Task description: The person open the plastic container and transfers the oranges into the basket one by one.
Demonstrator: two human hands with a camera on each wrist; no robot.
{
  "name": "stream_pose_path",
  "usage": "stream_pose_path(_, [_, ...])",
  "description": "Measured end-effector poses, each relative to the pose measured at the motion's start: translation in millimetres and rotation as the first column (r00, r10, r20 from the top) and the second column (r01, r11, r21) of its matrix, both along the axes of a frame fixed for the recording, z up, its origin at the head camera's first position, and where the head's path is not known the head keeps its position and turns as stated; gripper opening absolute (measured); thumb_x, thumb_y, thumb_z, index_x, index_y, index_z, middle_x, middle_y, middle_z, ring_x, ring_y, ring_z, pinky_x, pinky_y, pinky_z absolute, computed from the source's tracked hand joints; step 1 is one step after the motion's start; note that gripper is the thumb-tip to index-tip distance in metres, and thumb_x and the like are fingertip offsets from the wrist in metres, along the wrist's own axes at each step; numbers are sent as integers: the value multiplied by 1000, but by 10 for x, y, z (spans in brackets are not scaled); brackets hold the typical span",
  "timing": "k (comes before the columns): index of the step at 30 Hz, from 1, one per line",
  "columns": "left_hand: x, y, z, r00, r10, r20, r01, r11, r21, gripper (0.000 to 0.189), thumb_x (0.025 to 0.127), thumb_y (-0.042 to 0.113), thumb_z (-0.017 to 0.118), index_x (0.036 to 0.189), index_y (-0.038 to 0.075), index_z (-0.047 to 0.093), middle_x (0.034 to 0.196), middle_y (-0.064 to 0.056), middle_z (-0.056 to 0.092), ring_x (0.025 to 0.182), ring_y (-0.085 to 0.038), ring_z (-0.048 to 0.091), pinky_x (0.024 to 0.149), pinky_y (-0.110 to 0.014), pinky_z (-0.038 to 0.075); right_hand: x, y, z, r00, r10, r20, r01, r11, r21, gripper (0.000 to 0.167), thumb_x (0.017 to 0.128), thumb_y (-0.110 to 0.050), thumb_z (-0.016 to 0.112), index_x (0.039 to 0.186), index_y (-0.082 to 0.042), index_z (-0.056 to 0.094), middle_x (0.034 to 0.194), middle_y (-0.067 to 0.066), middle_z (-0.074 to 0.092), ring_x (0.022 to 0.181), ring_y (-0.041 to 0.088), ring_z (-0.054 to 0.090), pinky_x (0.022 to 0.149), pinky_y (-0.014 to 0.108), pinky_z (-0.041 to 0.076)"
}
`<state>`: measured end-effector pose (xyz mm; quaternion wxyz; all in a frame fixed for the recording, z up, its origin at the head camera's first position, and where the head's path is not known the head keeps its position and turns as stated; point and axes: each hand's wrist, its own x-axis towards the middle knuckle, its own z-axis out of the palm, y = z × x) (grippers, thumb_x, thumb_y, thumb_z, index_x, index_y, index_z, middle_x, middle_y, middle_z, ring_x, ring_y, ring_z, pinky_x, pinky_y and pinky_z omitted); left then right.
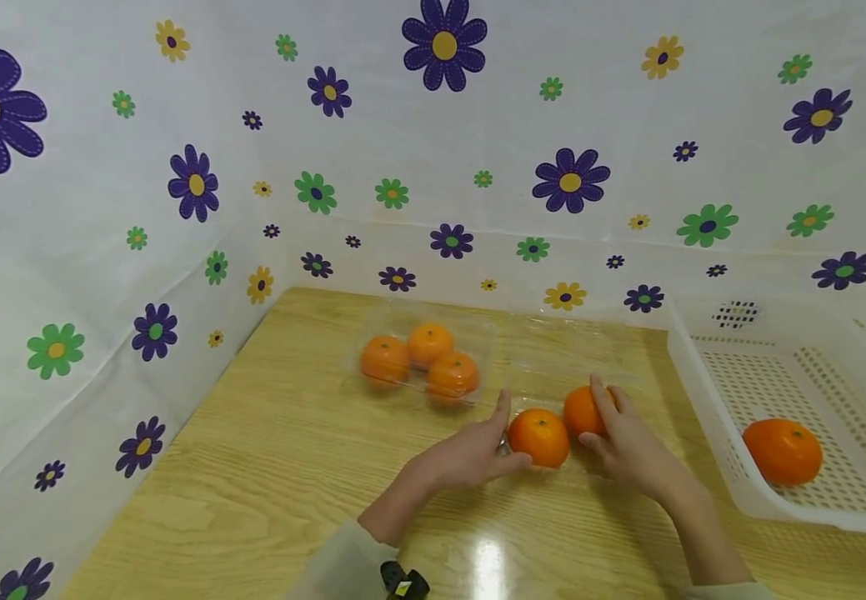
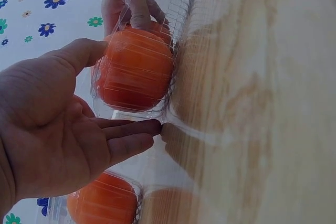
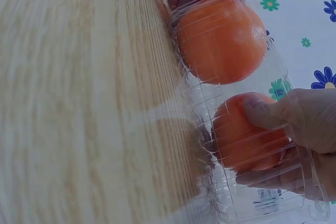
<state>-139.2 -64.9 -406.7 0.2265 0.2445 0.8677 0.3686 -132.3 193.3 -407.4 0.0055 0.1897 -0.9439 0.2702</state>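
An open clear plastic clamshell box lies on the table, its raised lid at the back. Two mandarins are in its front part. My left hand is beside the left mandarin. In the left wrist view its thumb touches the mandarin's side, and its straight fingers reach along the box's end. With thumb and fingers, my right hand grips the right mandarin. The right wrist view shows the thumb on that mandarin, behind the ribbed clear wall.
Left of the open box stands another clear box holding three mandarins. A white perforated basket with one mandarin in it stands at the right. A flower-patterned sheet hangs behind and to the left of the wooden table.
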Motion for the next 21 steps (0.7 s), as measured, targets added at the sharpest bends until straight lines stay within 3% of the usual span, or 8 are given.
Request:
stream_pose_path(8, [21,23,3,1000,-8,11,8,1000,1,101,98,46,59,157,6,-13,76,-4,63,50,-11,47,69,-24,48,40,68,33,1000,5,12,-5,999,-45,78,97,-9,63,153,12,14,145,43,24,119,56,49,98,67,41])
stream_pose_path(12, [-16,55,16,1000,-29,-10,29,1000,6,101,99,47,58,157,5,-12,71,-4,60,49,-9,41,65,-24,47,62,154,149,996,1,-85,-11,993,-115,79,94,-4,65,154,9,15,145,40,24,118,57,47,96,69,41])
stream_pose_path(15, [-32,60,8,999,-26,-19,25,1000,-7,101,98,48,58,157,4,-12,71,-4,60,51,-10,44,70,-24,48,52,199,204,985,0,-175,-24,990,-140,77,92,-2,66,155,3,22,144,37,27,114,54,50,93,67,44])
stream_pose_path(18, [-24,44,-11,1000,-11,-20,10,1000,-17,101,98,48,58,157,4,-12,98,-13,70,64,-10,54,85,-26,49,49,218,222,977,-4,-214,-29,988,-149,71,92,-2,65,155,-7,31,145,36,25,114,53,49,90,67,46])
stream_pose_path(21, [-9,27,-26,1000,-1,-22,1,1000,-15,101,98,47,58,158,3,-11,129,-21,63,79,-11,59,94,-30,48,45,230,230,967,-13,-255,-28,987,-158,65,91,1,67,150,-11,42,146,38,24,116,54,47,89,69,46])
